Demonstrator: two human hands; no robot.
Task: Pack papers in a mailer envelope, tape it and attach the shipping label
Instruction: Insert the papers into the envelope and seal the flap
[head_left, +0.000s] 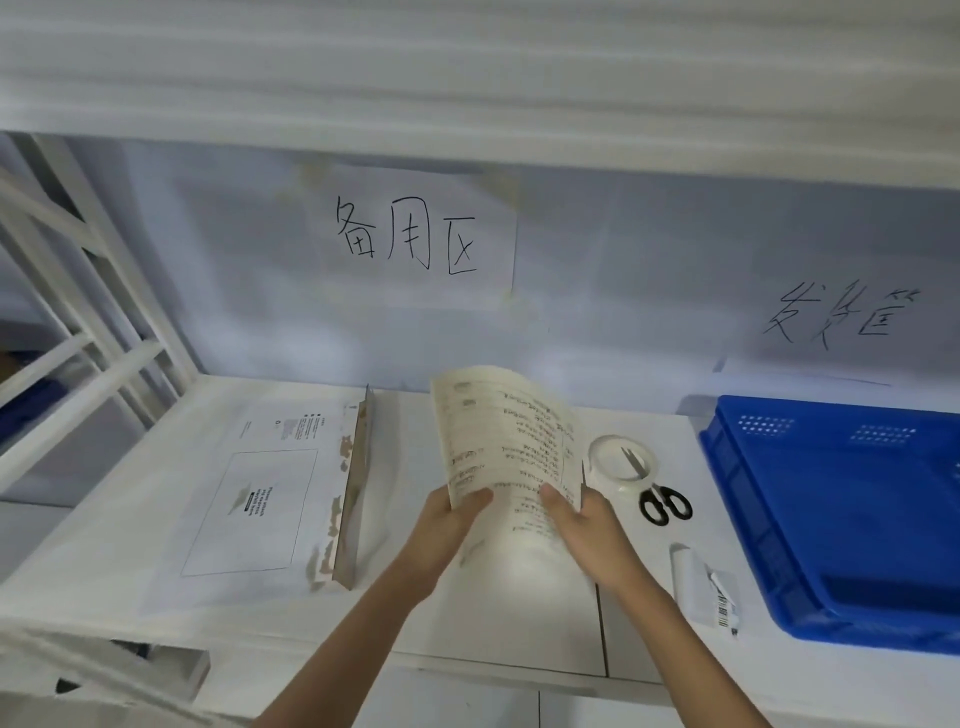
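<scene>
While held clear of the shelf, papers (506, 441): gripped at near edge by left hand (447, 525) and right hand (582, 525). Mailer envelope (270, 493): flat at left, flap raised. Step: packing. Next: slide into opening.

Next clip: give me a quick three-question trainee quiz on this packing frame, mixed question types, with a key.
1. True or false: both hands grip the papers.
2. Which item lies on the mailer envelope's side of the papers? A) scissors B) tape roll C) blue crate D) none of these
3. Fill in: the mailer's flap stands ____, not folded shut.

Key
1. True: left hand and right hand pinch the lower edge.
2. D: all three lie on the other side.
3. Up.
</scene>
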